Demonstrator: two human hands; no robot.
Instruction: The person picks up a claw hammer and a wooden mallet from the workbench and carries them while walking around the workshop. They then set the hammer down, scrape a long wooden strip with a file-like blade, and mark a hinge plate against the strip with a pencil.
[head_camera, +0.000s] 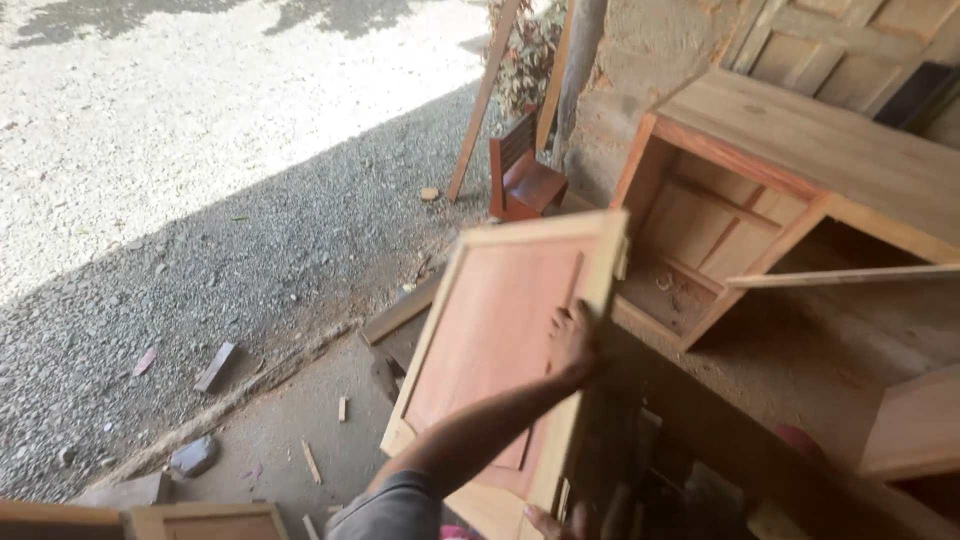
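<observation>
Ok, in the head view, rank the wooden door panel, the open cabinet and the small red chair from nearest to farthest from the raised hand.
1. Wooden door panel: gripped at its right edge by the raised hand.
2. Open cabinet: lying just right of the hand.
3. Small red chair: farther up, by the wall.

A short grey sleeve covers the upper arm; the forearm and right hand are bare.

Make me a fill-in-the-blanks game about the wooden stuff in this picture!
1. The hand grips a framed wooden ____.
2. The small red-brown chair stands against the ____.
3. The open cabinet is made of ____.

Missing words: panel; wall; wood
</observation>
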